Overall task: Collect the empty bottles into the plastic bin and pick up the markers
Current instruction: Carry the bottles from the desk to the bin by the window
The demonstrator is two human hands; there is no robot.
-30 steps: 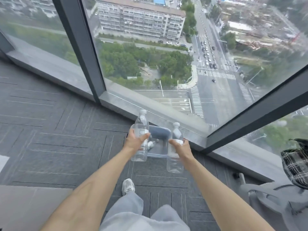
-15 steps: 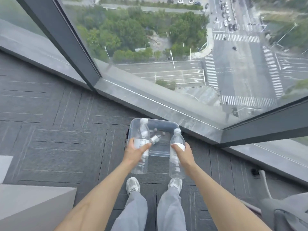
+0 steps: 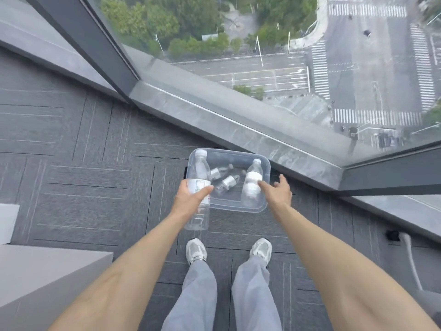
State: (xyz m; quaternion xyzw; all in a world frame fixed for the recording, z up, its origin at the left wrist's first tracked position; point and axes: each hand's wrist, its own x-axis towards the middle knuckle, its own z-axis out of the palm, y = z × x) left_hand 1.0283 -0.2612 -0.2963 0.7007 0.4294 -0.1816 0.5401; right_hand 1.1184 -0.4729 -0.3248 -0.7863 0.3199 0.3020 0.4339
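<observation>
Plastic bin: is sitting on the grey carpet, just beside the window sill; clear walls.
Small bottles: two are lying on their sides on the bin's floor, close together.
Left hand: is curling its fingers and thumb round the tall bottle at the label.
Tall bottle: is standing upright in that grip, capped, its upper half overlapping the bin's left wall.
Right hand: is reaching over the bin's right side, fingers straight and spread, gripping nothing.
Second bottle: is tilting within the bin's outline, cap pointing away, just beside the right forefinger; contact cannot be told.
Shoes: are standing on the carpet, near the bin.
</observation>
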